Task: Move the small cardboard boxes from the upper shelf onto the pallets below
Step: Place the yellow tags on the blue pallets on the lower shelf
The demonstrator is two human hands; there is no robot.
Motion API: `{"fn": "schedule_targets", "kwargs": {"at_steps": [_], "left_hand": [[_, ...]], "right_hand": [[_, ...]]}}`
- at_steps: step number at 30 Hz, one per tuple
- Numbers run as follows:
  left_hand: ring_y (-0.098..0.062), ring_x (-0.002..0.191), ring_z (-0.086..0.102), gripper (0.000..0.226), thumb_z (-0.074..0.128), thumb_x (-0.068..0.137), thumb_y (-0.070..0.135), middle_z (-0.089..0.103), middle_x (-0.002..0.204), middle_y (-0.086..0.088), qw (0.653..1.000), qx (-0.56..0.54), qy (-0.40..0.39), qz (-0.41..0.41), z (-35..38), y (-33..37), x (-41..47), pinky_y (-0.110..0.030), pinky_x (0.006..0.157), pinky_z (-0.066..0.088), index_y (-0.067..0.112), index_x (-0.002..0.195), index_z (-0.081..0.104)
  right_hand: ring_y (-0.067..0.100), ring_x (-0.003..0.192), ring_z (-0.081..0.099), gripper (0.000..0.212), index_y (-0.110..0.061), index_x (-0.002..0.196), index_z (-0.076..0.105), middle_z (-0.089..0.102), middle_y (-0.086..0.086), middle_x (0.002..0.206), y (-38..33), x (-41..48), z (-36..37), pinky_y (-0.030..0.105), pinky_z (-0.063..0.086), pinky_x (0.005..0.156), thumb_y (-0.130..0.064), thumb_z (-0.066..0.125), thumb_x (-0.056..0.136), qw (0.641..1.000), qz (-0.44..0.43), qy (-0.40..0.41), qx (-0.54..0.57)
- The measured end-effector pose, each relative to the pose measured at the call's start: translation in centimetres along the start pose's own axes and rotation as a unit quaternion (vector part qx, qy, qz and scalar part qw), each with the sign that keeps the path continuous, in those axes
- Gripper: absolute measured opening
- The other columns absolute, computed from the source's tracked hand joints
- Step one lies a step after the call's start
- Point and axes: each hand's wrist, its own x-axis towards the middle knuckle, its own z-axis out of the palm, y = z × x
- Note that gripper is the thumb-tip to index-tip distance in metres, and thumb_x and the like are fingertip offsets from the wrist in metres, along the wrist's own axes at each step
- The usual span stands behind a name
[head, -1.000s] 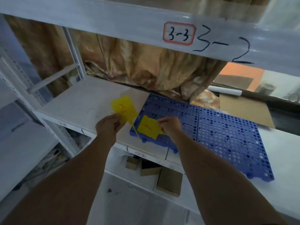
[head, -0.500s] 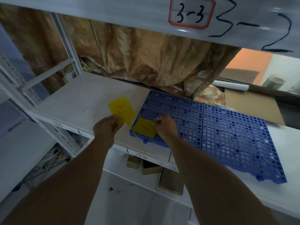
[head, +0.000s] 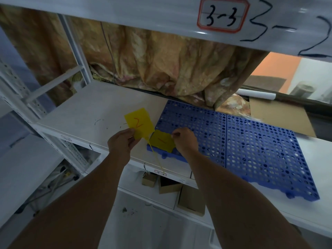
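Two blue perforated pallets lie side by side on the white shelf. My left hand pinches a yellow tag marked 2 above the shelf, its thin yellow tie hanging down. My right hand pinches a second yellow tag marked 1 at the front left corner of the left pallet. Several small cardboard boxes sit on the shelf below, partly hidden by the shelf edge and my arms.
A crumpled tan cloth hangs at the back of the shelf. A flat cardboard sheet and a white roll lie behind the right pallet. The beam above carries a 3-3 label. A white upright post stands at the left.
My right hand has lowered the tag marked 1 onto the pallet's front left corner. My left hand holds its tag about where it was. The camera has moved closer.
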Motion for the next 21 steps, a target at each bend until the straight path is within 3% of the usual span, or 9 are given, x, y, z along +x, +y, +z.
{"fn": "schedule_targets", "kwargs": {"at_steps": [2, 5, 8, 10, 12, 14, 16, 19, 21], "left_hand": [[-0.032, 0.090, 0.071, 0.026, 0.063, 0.092, -0.003, 0.070, 0.107, -0.021, 1.000, 0.004, -0.004, 0.005, 0.3, 0.1, -0.1, -0.037, 0.074, 0.063, -0.009, 0.117, 0.064], [-0.030, 0.087, 0.073, 0.022, 0.062, 0.093, -0.002, 0.072, 0.103, -0.018, 1.000, 0.014, -0.024, 0.009, 1.2, 0.6, -0.6, -0.034, 0.070, 0.063, -0.007, 0.114, 0.066], [-0.026, 0.080, 0.075, 0.009, 0.061, 0.094, -0.002, 0.071, 0.099, -0.016, 0.999, 0.026, -0.045, 0.005, 2.7, 1.3, -1.6, -0.030, 0.064, 0.062, 0.000, 0.098, 0.069], [-0.027, 0.080, 0.074, 0.008, 0.061, 0.094, -0.002, 0.070, 0.100, -0.019, 0.998, 0.027, -0.056, 0.005, 4.2, 2.1, -2.9, -0.030, 0.064, 0.061, 0.002, 0.094, 0.069], [-0.033, 0.089, 0.069, 0.009, 0.060, 0.096, -0.001, 0.068, 0.102, -0.019, 0.997, 0.033, -0.070, 0.005, 5.3, 2.6, -3.8, -0.034, 0.070, 0.060, 0.003, 0.095, 0.069], [-0.036, 0.092, 0.062, 0.012, 0.057, 0.098, 0.001, 0.065, 0.099, -0.017, 0.994, 0.041, -0.096, -0.003, 6.8, 3.6, -5.4, -0.037, 0.075, 0.056, 0.005, 0.094, 0.068], [-0.035, 0.089, 0.060, 0.012, 0.056, 0.099, 0.003, 0.063, 0.097, -0.018, 0.991, 0.055, -0.124, -0.009, 8.2, 4.5, -7.3, -0.039, 0.077, 0.054, 0.004, 0.095, 0.067], [-0.027, 0.066, 0.056, 0.022, 0.061, 0.096, 0.005, 0.067, 0.072, -0.012, 0.981, 0.089, -0.173, 0.007, 10.7, 6.0, -10.2, -0.038, 0.075, 0.045, -0.010, 0.111, 0.063], [-0.026, 0.073, 0.064, 0.023, 0.061, 0.095, 0.004, 0.071, 0.074, -0.005, 0.975, 0.078, -0.206, 0.011, 12.4, 7.4, -12.5, -0.041, 0.080, 0.048, -0.007, 0.116, 0.061]], "right_hand": [[0.023, 0.081, 0.063, 0.024, -0.023, 0.095, 0.074, 0.070, 0.002, 0.104, -0.4, 0.1, -0.4, 0.040, 0.054, 0.071, -0.024, 0.052, 0.102, 1.000, 0.019, 0.006, 0.024], [0.019, 0.063, 0.054, 0.036, -0.023, 0.068, 0.063, 0.059, 0.000, 0.068, -2.3, -0.4, -1.9, 0.038, 0.047, 0.064, -0.035, 0.053, 0.100, 0.992, 0.057, -0.014, 0.110], [0.019, 0.077, 0.067, 0.031, -0.025, 0.072, 0.071, 0.073, 0.001, 0.081, -5.0, -0.6, -4.3, 0.040, 0.055, 0.080, -0.046, 0.064, 0.094, 0.941, 0.109, -0.077, 0.311], [0.025, 0.073, 0.068, 0.024, -0.014, 0.081, 0.076, 0.074, 0.009, 0.082, -6.2, -1.6, -6.4, 0.042, 0.057, 0.076, -0.036, 0.073, 0.091, 0.905, 0.121, -0.106, 0.394], [0.025, 0.064, 0.066, 0.009, -0.006, 0.089, 0.074, 0.071, 0.014, 0.077, -6.7, -2.4, -8.1, 0.041, 0.059, 0.070, -0.012, 0.071, 0.093, 0.903, 0.082, -0.099, 0.409], [0.025, 0.057, 0.065, 0.010, 0.003, 0.093, 0.071, 0.069, 0.015, 0.070, -7.0, -3.7, -10.8, 0.035, 0.058, 0.059, 0.007, 0.062, 0.094, 0.881, 0.067, -0.085, 0.461], [0.024, 0.050, 0.066, 0.013, 0.006, 0.091, 0.069, 0.069, 0.014, 0.062, -7.1, -5.0, -13.4, 0.031, 0.057, 0.052, 0.011, 0.057, 0.094, 0.860, 0.070, -0.068, 0.501], [0.017, 0.046, 0.065, 0.022, 0.000, 0.080, 0.070, 0.068, 0.010, 0.058, -7.1, -7.6, -17.4, 0.025, 0.057, 0.051, 0.015, 0.058, 0.091, 0.894, 0.051, -0.005, 0.445], [0.013, 0.044, 0.063, 0.029, -0.006, 0.076, 0.070, 0.066, 0.007, 0.055, -7.0, -9.7, -19.9, 0.021, 0.054, 0.049, 0.018, 0.059, 0.087, 0.911, 0.037, 0.035, 0.410]]}}
